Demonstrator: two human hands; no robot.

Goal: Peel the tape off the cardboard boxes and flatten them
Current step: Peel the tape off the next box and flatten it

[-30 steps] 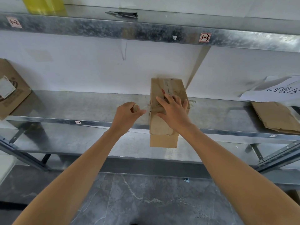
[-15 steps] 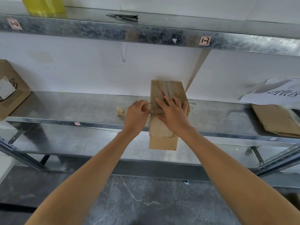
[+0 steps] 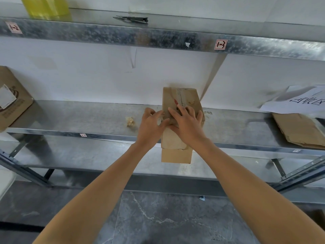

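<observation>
On the middle shelf (image 3: 98,118), with its near end overhanging the front edge, a small cardboard box (image 3: 177,138) is shown standing lengthwise; this box serves as the reference for all positions below. It appears to have been drawn forward so that its top and left side can be reached from the standing position. The right hand (image 3: 187,125) is laid flat on the box top with its fingers (image 3: 190,110) spread, a posture judged to pin the box against the shelf while tape is pulled. The left hand (image 3: 152,125) is held against the upper left edge of the box, thumb and fingertips drawn together as if pinching a tape end (image 3: 164,115); the tape itself is too thin and pale to be confirmed, so what is gripped cannot be told with certainty. Scuffed, paler patches on the box top suggest that some tape has already been stripped. A crumpled wad (image 3: 129,121), probably discarded tape, lies on the shelf just left of the box, beyond the left hand. Far to the left of the box a larger carton (image 3: 15,106) is leaned against the wall; far to the right, flattened cardboard (image 3: 299,131) is stacked beneath a printed paper sheet (image 3: 299,103), a pile judged to be finished work. On the upper shelf (image 3: 105,35), above and left of the box, a dark tool (image 3: 133,19) and a yellow container (image 3: 46,6) are seen. The box is still erect, so flattening is judged not yet begun.
</observation>
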